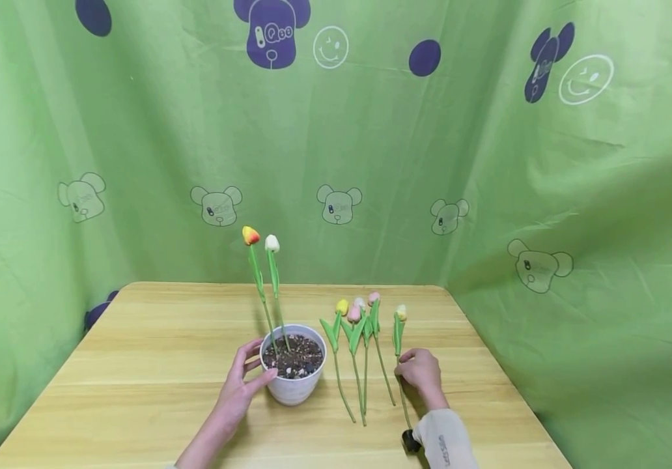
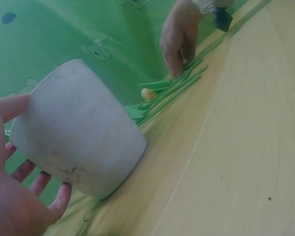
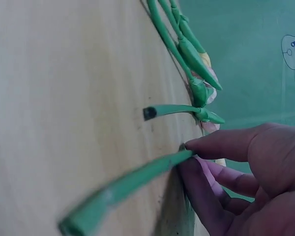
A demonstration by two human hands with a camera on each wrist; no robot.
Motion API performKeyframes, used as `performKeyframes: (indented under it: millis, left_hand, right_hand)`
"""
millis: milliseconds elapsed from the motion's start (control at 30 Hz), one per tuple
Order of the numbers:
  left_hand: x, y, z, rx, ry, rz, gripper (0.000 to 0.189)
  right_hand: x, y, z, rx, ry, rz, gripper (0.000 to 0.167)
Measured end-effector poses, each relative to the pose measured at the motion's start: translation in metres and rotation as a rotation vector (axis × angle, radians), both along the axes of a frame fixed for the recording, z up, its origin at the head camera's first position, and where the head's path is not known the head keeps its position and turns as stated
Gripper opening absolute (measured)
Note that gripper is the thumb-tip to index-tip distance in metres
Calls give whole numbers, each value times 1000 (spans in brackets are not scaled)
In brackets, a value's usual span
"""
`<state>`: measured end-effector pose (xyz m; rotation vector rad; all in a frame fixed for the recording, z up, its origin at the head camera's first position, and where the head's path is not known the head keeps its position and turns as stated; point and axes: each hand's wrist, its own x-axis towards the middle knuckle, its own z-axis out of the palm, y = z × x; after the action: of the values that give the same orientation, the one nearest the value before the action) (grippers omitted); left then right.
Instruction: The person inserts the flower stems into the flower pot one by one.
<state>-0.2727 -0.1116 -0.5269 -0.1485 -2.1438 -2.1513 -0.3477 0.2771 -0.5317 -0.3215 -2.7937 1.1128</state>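
A white flowerpot (image 1: pixel 292 389) filled with dark soil (image 1: pixel 302 357) stands on the table. Planted upright in it are a red-and-yellow tulip (image 1: pixel 251 236) and a white tulip (image 1: pixel 272 244). My left hand (image 1: pixel 241 391) holds the pot from its left side, thumb at the near rim and the other fingers around the wall. To the right, my right hand (image 1: pixel 422 372) pinches the green stem (image 3: pixel 132 184) of a pale yellow tulip (image 1: pixel 398 333) between thumb and fingertips. Its blossom points toward the back of the table, and the stem runs back beneath the wrist.
Between pot and right hand lie several loose tulips, among them a yellow one (image 1: pixel 342 307) and a pink one (image 1: pixel 354 314). A small black device (image 1: pixel 410 442) sits at the right sleeve (image 1: pixel 446 438). Green curtains (image 1: pixel 336 130) surround the wooden table (image 1: pixel 148 365).
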Motion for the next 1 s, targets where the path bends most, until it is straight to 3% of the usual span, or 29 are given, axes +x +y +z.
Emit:
performKeyframes:
  millis: [167,500,800,1000]
  left_hand:
    - [0,1,0,1,-3,-1,70]
    - [0,1,0,6,-1,3,70]
    - [0,0,1,-7,3,7,70]
    - [0,-2,1,-15,5,2,71]
  right_hand:
    - [0,1,3,-104,-29,-1,22]
    - [0,6,19,-115,-24,-14,30]
    - [0,4,27,-392,-12,-3,39]
    - [-1,0,30,-478,-13,21,42]
